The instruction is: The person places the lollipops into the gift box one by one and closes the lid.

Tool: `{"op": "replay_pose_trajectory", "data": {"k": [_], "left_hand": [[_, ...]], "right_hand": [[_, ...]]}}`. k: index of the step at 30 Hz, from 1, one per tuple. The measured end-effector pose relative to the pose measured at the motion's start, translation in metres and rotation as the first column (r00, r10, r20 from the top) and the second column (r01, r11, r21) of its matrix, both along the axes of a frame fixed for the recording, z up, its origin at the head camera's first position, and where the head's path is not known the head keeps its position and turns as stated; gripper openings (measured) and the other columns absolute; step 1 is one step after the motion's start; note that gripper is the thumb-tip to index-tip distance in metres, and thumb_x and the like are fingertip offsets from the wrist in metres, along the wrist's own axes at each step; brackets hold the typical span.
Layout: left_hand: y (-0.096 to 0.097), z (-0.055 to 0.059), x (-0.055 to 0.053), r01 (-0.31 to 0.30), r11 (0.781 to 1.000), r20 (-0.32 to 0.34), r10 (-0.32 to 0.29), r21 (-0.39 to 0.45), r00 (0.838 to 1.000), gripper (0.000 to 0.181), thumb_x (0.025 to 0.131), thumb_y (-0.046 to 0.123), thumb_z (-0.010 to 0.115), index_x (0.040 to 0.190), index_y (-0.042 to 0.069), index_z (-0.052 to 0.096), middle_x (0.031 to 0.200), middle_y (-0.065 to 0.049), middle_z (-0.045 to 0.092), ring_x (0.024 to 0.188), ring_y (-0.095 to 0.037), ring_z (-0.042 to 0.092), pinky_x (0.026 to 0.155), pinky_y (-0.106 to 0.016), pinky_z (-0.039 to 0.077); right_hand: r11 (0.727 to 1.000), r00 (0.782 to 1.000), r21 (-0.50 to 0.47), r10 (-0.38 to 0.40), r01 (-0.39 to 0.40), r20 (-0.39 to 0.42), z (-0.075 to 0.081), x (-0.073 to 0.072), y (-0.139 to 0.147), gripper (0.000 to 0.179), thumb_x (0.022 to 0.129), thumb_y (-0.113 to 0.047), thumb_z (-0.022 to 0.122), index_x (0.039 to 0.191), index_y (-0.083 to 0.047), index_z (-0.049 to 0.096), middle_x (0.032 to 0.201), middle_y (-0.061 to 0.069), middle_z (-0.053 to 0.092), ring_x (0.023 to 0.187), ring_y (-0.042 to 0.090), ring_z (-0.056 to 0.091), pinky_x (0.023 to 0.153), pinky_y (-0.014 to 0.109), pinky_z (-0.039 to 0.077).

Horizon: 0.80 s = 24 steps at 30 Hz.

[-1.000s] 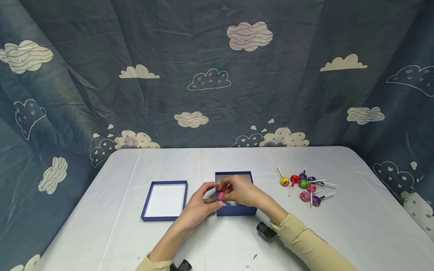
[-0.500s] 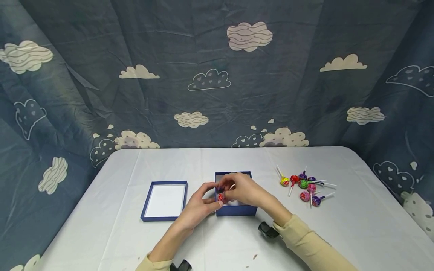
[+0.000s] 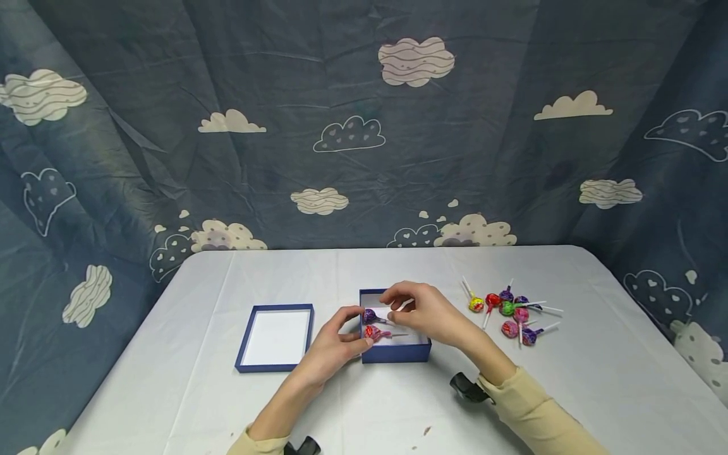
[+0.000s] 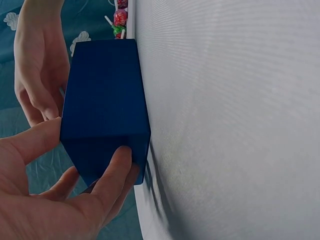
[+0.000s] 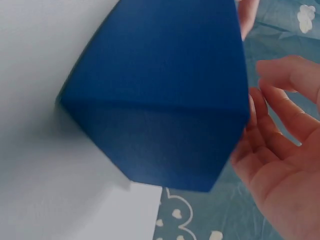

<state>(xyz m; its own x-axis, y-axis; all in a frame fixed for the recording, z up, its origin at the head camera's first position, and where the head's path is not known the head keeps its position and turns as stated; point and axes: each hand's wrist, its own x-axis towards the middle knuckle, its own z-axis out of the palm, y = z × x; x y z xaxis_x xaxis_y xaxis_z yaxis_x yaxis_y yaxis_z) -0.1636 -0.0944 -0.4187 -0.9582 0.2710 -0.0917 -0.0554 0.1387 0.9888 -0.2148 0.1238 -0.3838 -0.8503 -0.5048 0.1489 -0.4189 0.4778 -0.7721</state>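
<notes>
Box of dark-blue, pale-lined card (image 3: 395,355), with two round wrapped lollipops on thin sticks (image 3: 370,316) visible within so far, one purple, one pinkish-red; still outside, well right of the box, eight more lollipops (image 3: 507,308): three purple, two pink, one green, one red, one yellow. One shallow blue-rimmed white lid (image 3: 277,338), off, left of the box. Left hand (image 3: 339,335) with relaxed fingers against the box's left side; right hand (image 3: 422,311) over the box, fingers loosely curved, apparently holding nothing.
</notes>
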Motion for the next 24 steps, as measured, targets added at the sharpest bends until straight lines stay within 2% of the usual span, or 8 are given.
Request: {"op": "replay_pose_trajectory", "data": {"k": [9, 18, 24], "left_hand": [[0.001, 0.000, 0.001, 0.000, 1.000, -0.001, 0.000, 0.003, 1.000, 0.059, 0.088, 0.011, 0.071, 0.142, 0.012, 0.047, 0.154, -0.020, 0.030, 0.121, -0.037, 0.055, 0.090, -0.042, 0.052], [0.001, 0.000, 0.000, 0.003, 1.000, -0.005, -0.003, 0.022, 1.000, 0.058, 0.088, 0.007, 0.070, 0.141, 0.010, 0.047, 0.154, -0.020, 0.030, 0.121, -0.036, 0.055, 0.090, -0.039, 0.052], [0.001, 0.000, 0.001, 0.003, 1.000, -0.009, -0.003, 0.025, 1.000, 0.058, 0.088, 0.007, 0.070, 0.141, 0.010, 0.047, 0.154, -0.020, 0.030, 0.122, -0.037, 0.054, 0.090, -0.039, 0.052]], "right_hand": [[0.999, 0.999, -0.003, -0.045, 0.045, -0.031, 0.005, 0.008, 0.020, 0.025, 0.088, -0.009, 0.072, 0.112, -0.016, 0.070, 0.105, -0.004, 0.066, 0.092, 0.013, 0.060, 0.083, 0.037, 0.052], [0.996, 0.995, 0.005, -0.093, 0.093, -0.037, 0.008, 0.016, 0.045, 0.024, 0.088, -0.009, 0.072, 0.111, -0.016, 0.069, 0.104, -0.003, 0.067, 0.092, 0.015, 0.061, 0.082, 0.034, 0.053], [0.992, 0.989, 0.002, -0.123, 0.124, -0.080, 0.006, 0.017, 0.063, 0.023, 0.088, -0.005, 0.071, 0.109, -0.014, 0.070, 0.102, -0.001, 0.067, 0.090, 0.015, 0.061, 0.079, 0.033, 0.053]]}}
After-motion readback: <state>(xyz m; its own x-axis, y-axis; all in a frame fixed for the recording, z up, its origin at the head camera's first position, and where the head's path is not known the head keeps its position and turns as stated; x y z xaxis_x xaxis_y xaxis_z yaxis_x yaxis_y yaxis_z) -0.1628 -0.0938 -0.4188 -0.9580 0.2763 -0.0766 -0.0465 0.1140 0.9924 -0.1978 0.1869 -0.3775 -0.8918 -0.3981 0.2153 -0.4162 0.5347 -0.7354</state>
